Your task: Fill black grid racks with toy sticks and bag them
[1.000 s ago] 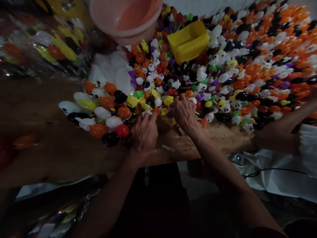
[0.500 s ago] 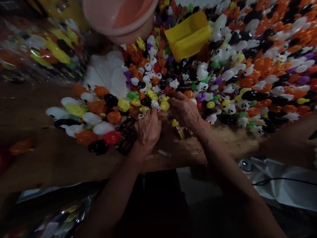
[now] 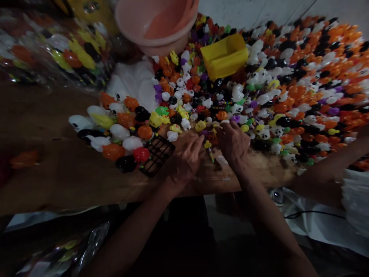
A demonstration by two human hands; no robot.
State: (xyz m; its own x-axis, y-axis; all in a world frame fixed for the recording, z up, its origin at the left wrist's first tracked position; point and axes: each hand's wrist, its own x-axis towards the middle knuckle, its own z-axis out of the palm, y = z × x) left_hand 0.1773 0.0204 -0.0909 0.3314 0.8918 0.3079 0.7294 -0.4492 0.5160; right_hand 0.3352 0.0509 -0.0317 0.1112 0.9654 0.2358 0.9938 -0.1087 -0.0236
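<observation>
The black rack (image 3: 160, 152) sits near the surface's (image 3: 57, 165) front edge, apparently to keep toys (image 3: 119, 132) upright. Left hand (image 3: 188, 154) and right hand (image 3: 234, 143): grip contents cannot be determined.

Glossy plastic figures (image 3: 119, 132), smooth plastic basin (image 3: 157, 27), matt wooden table (image 3: 57, 169), black plastic grid tray (image 3: 158, 154)

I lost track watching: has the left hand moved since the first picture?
Yes: the left hand has moved right, away from the black grid tray.
</observation>
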